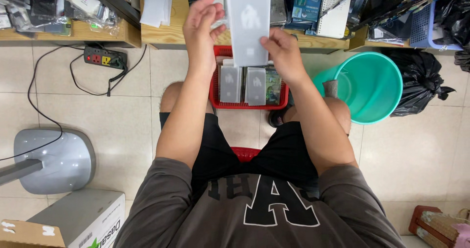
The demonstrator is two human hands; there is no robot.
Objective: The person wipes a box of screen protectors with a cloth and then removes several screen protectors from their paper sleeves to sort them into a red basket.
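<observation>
I'm looking down at both hands, raised over the lap w/ a flat grey packet (248, 23) between them, approx. centre-far in the scene, above the red basket (214, 89). The left hand (203, 30) is gripping the packet's left edge, fingers curled round behind it and thumb at the front, so that grip is closing on the packet. The right hand (284, 52) is pinching the lower right corner, fingertips pressing on the face, so it's also gripping the packet. The packet is standing upright, long side vertical, w/ a pale printed figure on it, and partly covering the wooden surface (166, 33) at the far side. Directly under the hands the red basket is sitting on the floor between the knees, w/ several similar grey packets (242, 84) standing in a row inside it plus one darker, coloured one at the right end. Right of the basket a teal bucket (377, 86) is resting on the tiled floor, w/ a black bin bag (416, 81) just beside it further right. At far left a black power strip (104, 58) is lying on the floor w/ cables running off it, and near left a grey fan base (54, 160) is sitting by a cardboard box (83, 221).
</observation>
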